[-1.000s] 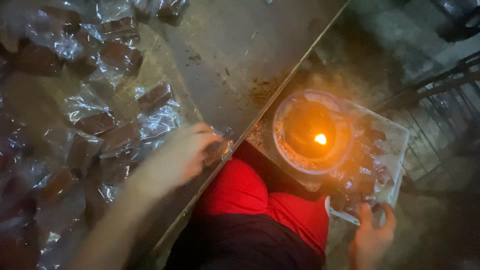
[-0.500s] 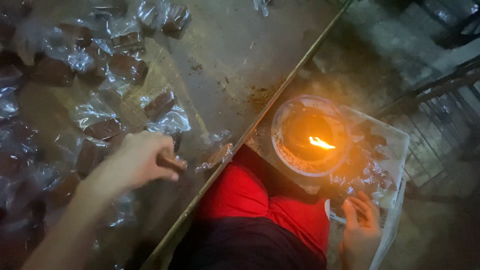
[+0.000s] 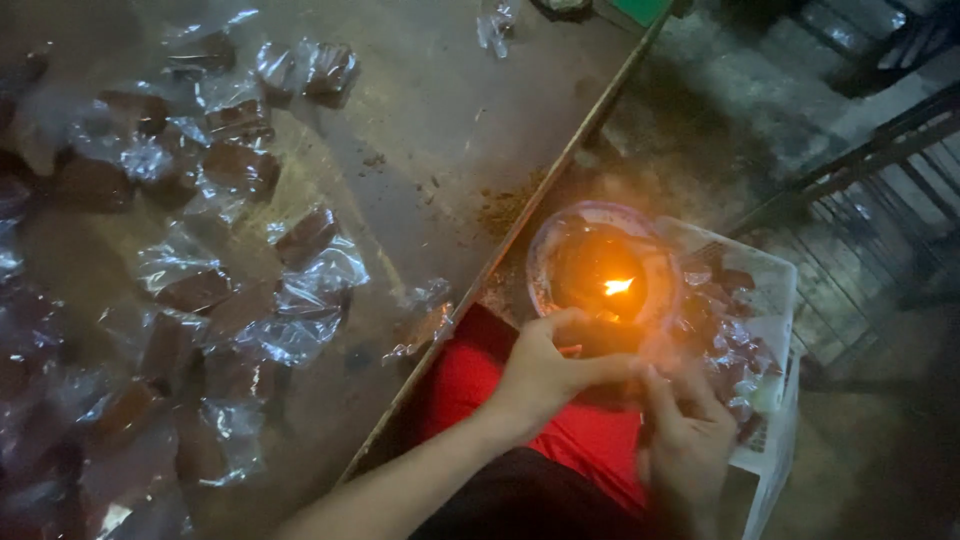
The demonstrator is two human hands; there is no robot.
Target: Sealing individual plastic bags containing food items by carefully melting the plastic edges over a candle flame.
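While both hands work close to the flame (image 3: 617,287), treat the small wrapped piece (image 3: 600,337) between them as light, soft and easily damaged by heat. Your left hand (image 3: 548,372) is curled, thumb and fingers pinched on the dark piece just below the bowl; your right hand (image 3: 688,440) is blurred, fingers bent toward the same piece, and you cannot tell whether it grips or only steadies. The piece sits over your red-clothed lap (image 3: 520,400), touching or just beside the rim of the bowl (image 3: 545,255).

Handling judgement: the clear film is thin, slippery and crinkles freely; the brown block inside looks firmer but likely sticky or crumbly. Hold it by the body of the block and leave the loose film end free. Keep the fingertips away from the flame.

Beside the bowl on the right, a white plastic crate (image 3: 775,290) holds more dark pieces in clear wrap. No label is legible on it.

Farther left, on the grey table (image 3: 450,120), many wrapped brown blocks (image 3: 305,235) lie scattered, each in a clear, glossy, unprinted bag. One loose packet (image 3: 425,330) lies at the table edge. At the far edge, a crumpled clear bag (image 3: 497,25) lies near a green object (image 3: 640,10).
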